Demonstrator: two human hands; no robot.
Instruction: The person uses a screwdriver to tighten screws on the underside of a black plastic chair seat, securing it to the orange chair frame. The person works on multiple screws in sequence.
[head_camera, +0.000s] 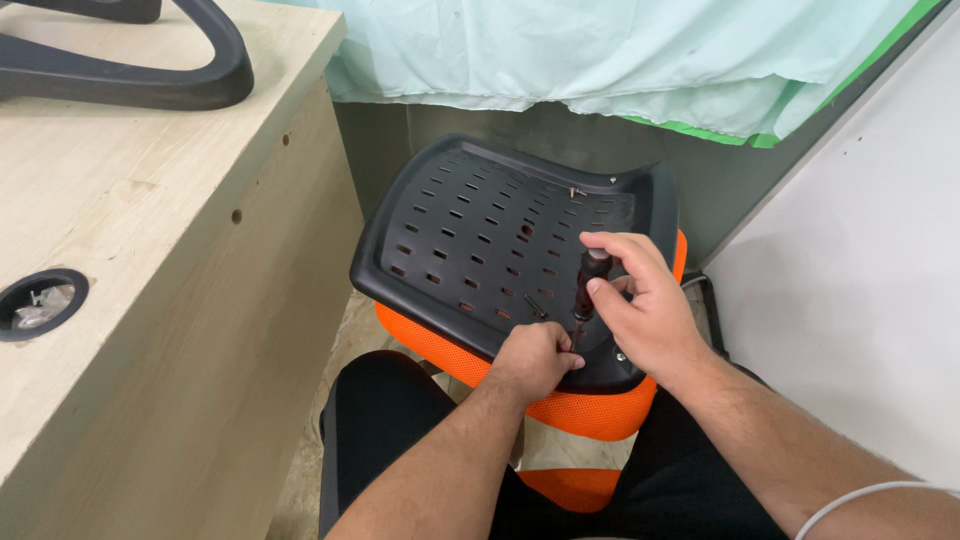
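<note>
Black slotted plastic seat pan (470, 235) (orange cushion beneath) rests on the lap, where the right hand (645, 310) grips an upright dark-handled screwdriver (588, 285) while the left hand (535, 360) pinches closed around its tip.

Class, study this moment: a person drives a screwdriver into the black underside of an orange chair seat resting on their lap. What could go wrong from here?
1. The left hand pinches right at the tip of the screwdriver; a slip could jab the fingers.
2. The seat panel rests tilted on the lap, so pressure from the right hand might shift it.
3. A loose screw near the far edge could roll off.
</note>
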